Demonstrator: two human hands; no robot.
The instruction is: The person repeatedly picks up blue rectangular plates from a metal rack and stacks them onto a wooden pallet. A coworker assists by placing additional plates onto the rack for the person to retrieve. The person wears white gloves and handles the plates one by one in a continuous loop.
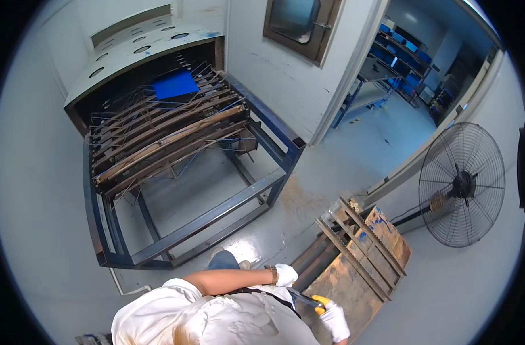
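Our right hand (335,318), in a white glove, is closed around a tool with a yellow handle (320,301) whose dark shaft runs up toward our left; what kind of tool it is we cannot make out. Our left hand (285,275), also in a white glove, sits just beside that shaft at chest height, fingers curled, but we cannot tell whether it grips anything. A watch band shows at the left wrist.

Just past the hands stands a worn wooden pallet (366,253) with blue paint flecks, tilted against dark pipes and partly hidden behind our arms. Our own white shirt cuts off the lower view.

Further out on the grey floor (308,190) is a dark blue steel frame cart (216,213) carrying rows of brown slats and thin wires. On them, near the back, lies a flat bright blue rectangular sheet (175,84). The cart's far end sits under a white perforated hood (142,46). To our right stands a black pedestal fan (462,185). Through the open doorway, blue bins on shelving (403,52) look small and blurred.
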